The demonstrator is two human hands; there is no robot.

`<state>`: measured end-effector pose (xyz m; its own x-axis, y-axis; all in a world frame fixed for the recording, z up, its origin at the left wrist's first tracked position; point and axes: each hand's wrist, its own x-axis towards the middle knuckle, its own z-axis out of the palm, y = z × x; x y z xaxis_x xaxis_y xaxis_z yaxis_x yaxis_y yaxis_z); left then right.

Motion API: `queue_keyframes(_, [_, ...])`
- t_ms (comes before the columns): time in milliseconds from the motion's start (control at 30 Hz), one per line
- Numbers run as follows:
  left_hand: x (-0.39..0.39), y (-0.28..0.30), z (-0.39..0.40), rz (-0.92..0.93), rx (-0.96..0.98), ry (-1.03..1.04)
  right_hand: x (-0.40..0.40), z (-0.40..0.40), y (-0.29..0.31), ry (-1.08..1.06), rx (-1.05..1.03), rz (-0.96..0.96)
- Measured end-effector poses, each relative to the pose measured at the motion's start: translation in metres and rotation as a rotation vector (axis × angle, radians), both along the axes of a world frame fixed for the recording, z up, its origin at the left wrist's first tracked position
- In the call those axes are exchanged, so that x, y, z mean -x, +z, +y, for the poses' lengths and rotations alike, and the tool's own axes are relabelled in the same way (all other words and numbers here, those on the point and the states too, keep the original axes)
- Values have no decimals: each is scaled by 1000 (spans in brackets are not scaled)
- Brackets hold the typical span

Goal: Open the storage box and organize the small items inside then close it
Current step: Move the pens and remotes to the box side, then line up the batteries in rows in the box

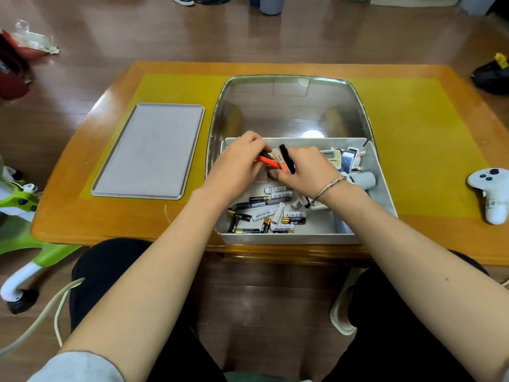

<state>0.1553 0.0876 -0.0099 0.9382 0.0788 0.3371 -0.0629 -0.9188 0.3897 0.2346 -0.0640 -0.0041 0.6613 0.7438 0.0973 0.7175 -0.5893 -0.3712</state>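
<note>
The grey storage box [289, 238] stands open at the table's near edge, its clear lid [292, 106] leaning up behind it. Both hands are inside it. My left hand [237, 164] and my right hand [305, 169] meet over the back left of the box, together gripping a bundle with an orange piece [268, 162] and a black strip [287, 158]. Several batteries [264, 216] and a dark pen [257, 204] lie loose on the box floor. Small white gadgets [349, 158] and a white cylinder [365, 180] sit at the back right.
A flat grey tray [150, 150] lies on the yellow mat [413, 133] left of the box. A white game controller [493, 194] rests at the table's right end. A green and white ride-on toy [19, 216] stands on the floor at left.
</note>
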Motion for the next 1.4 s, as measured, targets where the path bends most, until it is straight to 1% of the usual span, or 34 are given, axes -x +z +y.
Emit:
queue_keyframes(100, [-5, 5, -4, -95, 70, 41, -2, -4, 7, -69, -27, 17])
queue_keyframes(167, [-8, 5, -8, -100, 106, 89, -4, -9, 13, -130, -65, 20])
queue_keyframes(233, [-8, 1, -8, -31, 74, 168, -12, -20, 18, -250, -78, 16])
queue_keyframes(367, [0, -17, 3, 227, -86, 318, -34, -60, 20, -479, -15, 82])
queue_keyframes(467, [8, -27, 8, 260, -74, 385, -41, -94, 10, -603, 35, 135])
queue_keyframes(567, [15, -32, 14, 266, 1, 463, -42, -108, -3, -683, 106, 143])
queue_keyframes(633, [19, -34, 19, 291, 82, 509, -41, -108, -10, -701, 118, 105])
queue_keyframes(700, [21, -36, 23, 332, 138, 515, -43, -107, -12, -695, 83, 59])
queue_keyframes(833, [22, -40, 25, 469, 95, 455, -50, -104, -11, -643, 70, -29])
queue_keyframes(933, [26, -41, 25, 520, 98, 437, -43, -104, -9, -643, 17, -22])
queue_keyframes(1067, [33, -41, 21, 471, 53, 375, -31, -111, -10, -648, 105, 3])
queue_keyframes(1133, [35, -42, 18, 442, 29, 383, -29, -113, -8, -621, 125, 2])
queue_keyframes(1233, [35, -40, 13, 434, 41, 412, -30, -113, -6, -593, 154, -53])
queue_keyframes(1333, [34, -39, 6, 434, 49, 428, -29, -110, -6, -609, 116, -113])
queue_keyframes(1400, [32, -40, 0, 423, 49, 426, -28, -106, -5, -578, 18, -127])
